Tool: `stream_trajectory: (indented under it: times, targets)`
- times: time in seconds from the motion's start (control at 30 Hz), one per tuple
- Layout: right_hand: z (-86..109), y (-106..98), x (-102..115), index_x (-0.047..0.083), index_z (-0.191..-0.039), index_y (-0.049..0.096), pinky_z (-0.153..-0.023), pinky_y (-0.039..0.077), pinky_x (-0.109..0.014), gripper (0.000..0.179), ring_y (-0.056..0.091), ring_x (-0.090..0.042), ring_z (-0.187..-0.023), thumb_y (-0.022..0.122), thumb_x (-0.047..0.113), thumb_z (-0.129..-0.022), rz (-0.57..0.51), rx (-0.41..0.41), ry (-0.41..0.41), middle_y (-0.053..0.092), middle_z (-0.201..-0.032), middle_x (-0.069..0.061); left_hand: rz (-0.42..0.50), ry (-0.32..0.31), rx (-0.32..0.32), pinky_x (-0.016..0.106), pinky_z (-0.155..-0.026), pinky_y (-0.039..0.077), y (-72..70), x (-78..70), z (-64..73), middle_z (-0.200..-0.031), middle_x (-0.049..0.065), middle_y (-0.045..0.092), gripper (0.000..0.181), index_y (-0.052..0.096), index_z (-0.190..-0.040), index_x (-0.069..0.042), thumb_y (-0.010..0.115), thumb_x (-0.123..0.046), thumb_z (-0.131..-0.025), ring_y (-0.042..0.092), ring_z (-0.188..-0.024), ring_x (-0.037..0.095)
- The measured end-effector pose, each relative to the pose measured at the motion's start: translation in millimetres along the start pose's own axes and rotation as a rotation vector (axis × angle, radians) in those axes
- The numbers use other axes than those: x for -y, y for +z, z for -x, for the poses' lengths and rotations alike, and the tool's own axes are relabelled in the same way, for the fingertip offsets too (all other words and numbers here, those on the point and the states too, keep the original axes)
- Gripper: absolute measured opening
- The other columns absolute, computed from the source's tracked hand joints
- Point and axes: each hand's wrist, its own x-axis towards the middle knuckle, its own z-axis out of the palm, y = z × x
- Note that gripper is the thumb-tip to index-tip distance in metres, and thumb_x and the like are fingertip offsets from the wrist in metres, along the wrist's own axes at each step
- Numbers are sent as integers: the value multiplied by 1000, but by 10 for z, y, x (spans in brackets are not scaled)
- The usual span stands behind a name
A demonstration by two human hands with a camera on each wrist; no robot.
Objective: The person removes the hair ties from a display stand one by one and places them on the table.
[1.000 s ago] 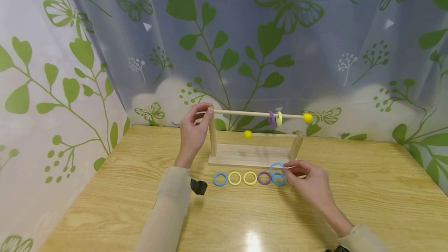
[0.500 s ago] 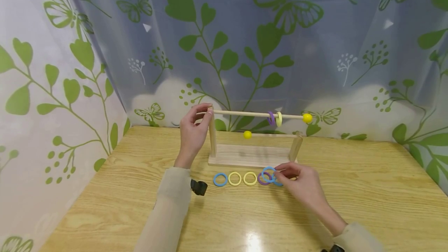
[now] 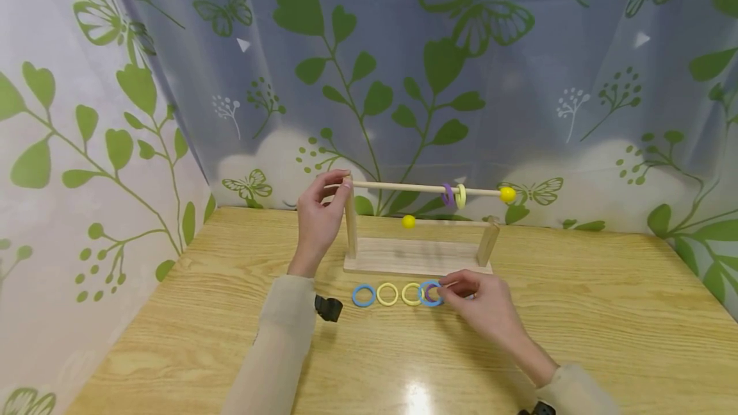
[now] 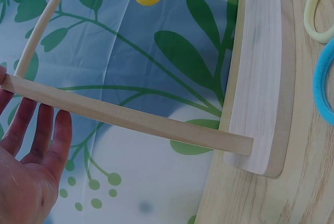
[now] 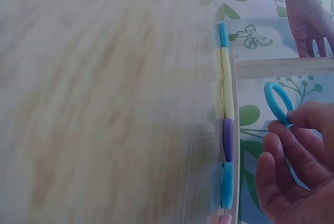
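My left hand [image 3: 319,216] grips the top of the left post [image 3: 351,229] of a wooden stand, thumb on one side and fingers on the other. From that post a rod [image 3: 398,186] runs right, carrying a purple ring [image 3: 446,195] and a yellow ring [image 3: 460,196]. My right hand [image 3: 487,309] pinches a blue ring [image 5: 276,112] between thumb and fingers, raised above the table. In the head view it overlaps the purple ring [image 5: 228,139] of a row on the table. That row also has a blue ring [image 3: 354,295] and two yellow rings, one [image 3: 378,294] beside it.
The stand's base [image 3: 415,255] lies behind the row. Yellow balls cap the upper rod [image 3: 507,195] and the lower rod [image 3: 408,221], which comes from the right post [image 3: 487,245]. Another blue ring [image 5: 227,185] and something pink [image 5: 225,219] end the row. A patterned curtain [image 3: 369,82] hangs behind.
My right hand has moved left and slightly down with the blue ring, from over the row's right end to over the purple ring. My left hand stays on the post.
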Motion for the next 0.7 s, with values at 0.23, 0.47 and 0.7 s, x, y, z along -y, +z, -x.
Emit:
stream_trajectory:
  times: [0.23,0.47,0.7]
  targets:
    - [-4,76,53,10,-97,79,-60,52,-20,9,70,-8,-75,79,14,-88,-18,33,6,80,-86,-1,-14,4,-3,18,-73,56,4,-13,4,-113,16,71,23,72,-119,-4,66,-16,-100,69,-100,28]
    - [0,133,79,13,-94,79,-62,51,-20,6,69,-8,-74,79,13,-88,-35,63,0,79,-82,0,-20,3,-9,18,-73,56,-2,-10,3,-112,15,72,21,73,-118,-7,66,-17,-100,69,-100,27]
    - [7,191,70,22,-91,78,-99,30,-49,5,68,-2,-72,80,19,-87,41,89,-15,77,-78,11,-14,5,-11,18,-71,56,3,-10,0,-113,15,72,20,74,-116,-9,66,-16,-100,70,-99,27]
